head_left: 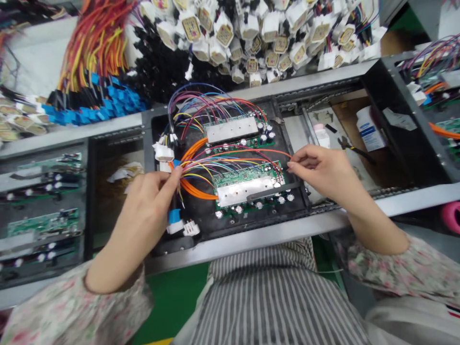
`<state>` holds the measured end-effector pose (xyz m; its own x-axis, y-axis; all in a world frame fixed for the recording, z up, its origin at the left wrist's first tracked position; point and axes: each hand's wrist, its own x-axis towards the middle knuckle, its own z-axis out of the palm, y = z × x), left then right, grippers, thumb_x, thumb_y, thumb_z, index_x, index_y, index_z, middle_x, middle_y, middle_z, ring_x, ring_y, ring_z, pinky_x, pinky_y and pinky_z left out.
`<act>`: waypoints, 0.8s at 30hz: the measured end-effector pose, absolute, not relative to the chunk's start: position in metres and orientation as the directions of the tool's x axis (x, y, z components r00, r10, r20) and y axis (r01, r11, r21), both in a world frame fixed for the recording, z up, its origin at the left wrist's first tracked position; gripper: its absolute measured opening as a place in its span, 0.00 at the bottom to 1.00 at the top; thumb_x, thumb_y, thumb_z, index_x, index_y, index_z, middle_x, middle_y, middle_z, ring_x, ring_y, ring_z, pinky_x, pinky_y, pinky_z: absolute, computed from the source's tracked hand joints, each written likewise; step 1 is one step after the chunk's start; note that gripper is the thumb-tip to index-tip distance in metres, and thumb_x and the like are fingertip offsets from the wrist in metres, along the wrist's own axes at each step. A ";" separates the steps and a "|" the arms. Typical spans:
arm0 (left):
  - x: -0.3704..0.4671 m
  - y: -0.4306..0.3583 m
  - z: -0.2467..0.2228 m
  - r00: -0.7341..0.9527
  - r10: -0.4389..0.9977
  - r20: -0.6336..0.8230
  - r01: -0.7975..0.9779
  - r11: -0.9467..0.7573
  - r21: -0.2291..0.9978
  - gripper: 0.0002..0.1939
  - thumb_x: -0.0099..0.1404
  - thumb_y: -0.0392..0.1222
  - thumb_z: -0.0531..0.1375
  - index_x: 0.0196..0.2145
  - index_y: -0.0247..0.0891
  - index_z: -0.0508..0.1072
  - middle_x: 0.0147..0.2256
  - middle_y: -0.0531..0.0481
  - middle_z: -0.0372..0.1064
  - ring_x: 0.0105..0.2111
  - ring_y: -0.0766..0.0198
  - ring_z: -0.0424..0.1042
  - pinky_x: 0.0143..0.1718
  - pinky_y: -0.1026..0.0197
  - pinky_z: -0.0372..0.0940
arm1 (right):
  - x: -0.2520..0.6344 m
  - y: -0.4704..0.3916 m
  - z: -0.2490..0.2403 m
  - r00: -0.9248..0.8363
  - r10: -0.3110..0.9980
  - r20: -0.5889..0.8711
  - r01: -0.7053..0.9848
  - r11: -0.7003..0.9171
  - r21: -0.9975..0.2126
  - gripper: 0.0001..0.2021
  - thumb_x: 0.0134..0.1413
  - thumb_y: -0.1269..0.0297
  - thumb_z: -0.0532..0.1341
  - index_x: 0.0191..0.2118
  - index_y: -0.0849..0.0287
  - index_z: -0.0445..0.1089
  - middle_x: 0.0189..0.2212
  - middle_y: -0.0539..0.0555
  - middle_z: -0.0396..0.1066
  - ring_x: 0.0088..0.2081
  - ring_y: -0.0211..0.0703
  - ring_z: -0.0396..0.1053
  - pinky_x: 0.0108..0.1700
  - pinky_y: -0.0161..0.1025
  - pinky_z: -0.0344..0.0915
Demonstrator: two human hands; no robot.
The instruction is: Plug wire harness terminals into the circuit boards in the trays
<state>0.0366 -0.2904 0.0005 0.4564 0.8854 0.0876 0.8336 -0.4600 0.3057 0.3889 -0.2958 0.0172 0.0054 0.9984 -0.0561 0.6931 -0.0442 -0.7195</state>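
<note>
Wires (187, 166) bunched in my left hand (147, 203), orange wire (251, 151) pinched by my right hand (325, 170), I'd best keep tension gentle.

- A single head-worn view looks forward and steeply down, over the wearer's striped apron (269, 297).
- It faces a black tray (204, 215), close enough to show separate wires (212, 101).
- The view sits slightly tilted; the metal rail (251, 238) climbs rightward.
- White connectors (224, 34) lie farther off, along the top.
</note>
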 end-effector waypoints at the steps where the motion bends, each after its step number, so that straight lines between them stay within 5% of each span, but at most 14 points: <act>1: 0.034 -0.291 0.001 0.496 0.866 0.067 0.830 -0.495 0.256 0.32 0.67 0.32 0.49 0.66 0.48 0.55 0.44 0.37 0.67 0.43 0.45 0.64 0.46 0.45 0.61 | 0.387 -0.295 0.014 0.001 0.998 -0.062 0.691 -0.045 -0.721 0.03 0.50 0.65 0.62 0.27 0.57 0.69 0.24 0.50 0.74 0.26 0.38 0.72 0.30 0.35 0.67; 5: 0.030 -0.292 0.007 0.593 0.805 0.016 0.802 -0.592 0.082 0.36 0.66 0.28 0.44 0.70 0.44 0.40 0.46 0.35 0.67 0.42 0.45 0.65 0.44 0.46 0.61 | 0.384 -0.296 0.008 -0.011 0.996 -0.091 0.710 -0.056 -0.702 0.04 0.50 0.64 0.62 0.27 0.57 0.70 0.23 0.50 0.75 0.25 0.39 0.73 0.29 0.35 0.68; 10: 0.029 -0.290 0.007 0.604 0.797 -0.011 0.796 -0.604 -0.017 0.27 0.67 0.30 0.45 0.63 0.31 0.62 0.43 0.33 0.71 0.40 0.47 0.67 0.41 0.49 0.63 | 0.389 -0.295 0.007 -0.090 0.992 -0.083 0.758 0.014 -0.652 0.07 0.52 0.61 0.61 0.27 0.55 0.70 0.21 0.49 0.74 0.24 0.41 0.72 0.27 0.36 0.67; 14: 0.028 -0.292 0.011 0.622 0.781 -0.064 0.783 -0.622 0.016 0.27 0.67 0.28 0.46 0.63 0.32 0.61 0.44 0.35 0.71 0.43 0.51 0.68 0.42 0.51 0.66 | 0.394 -0.293 0.008 -0.156 0.985 -0.071 0.792 0.082 -0.606 0.06 0.51 0.60 0.61 0.25 0.50 0.70 0.19 0.48 0.73 0.18 0.42 0.70 0.21 0.37 0.62; 20: 0.016 -0.259 0.028 0.601 0.799 0.009 0.768 -0.580 0.271 0.28 0.65 0.26 0.47 0.60 0.38 0.64 0.48 0.40 0.71 0.46 0.58 0.70 0.47 0.55 0.67 | 0.407 -0.290 -0.003 -0.131 0.979 -0.156 0.775 0.003 -0.632 0.09 0.47 0.44 0.64 0.25 0.40 0.72 0.22 0.51 0.76 0.18 0.48 0.71 0.19 0.41 0.65; 24: 0.006 -0.159 0.033 0.147 0.969 0.199 0.775 -0.238 0.586 0.16 0.63 0.33 0.56 0.48 0.36 0.75 0.43 0.44 0.74 0.45 0.58 0.70 0.53 0.53 0.62 | 0.418 -0.289 -0.015 -0.087 0.978 -0.189 0.703 -0.074 -0.707 0.11 0.39 0.40 0.67 0.26 0.38 0.77 0.22 0.55 0.77 0.21 0.54 0.75 0.20 0.41 0.69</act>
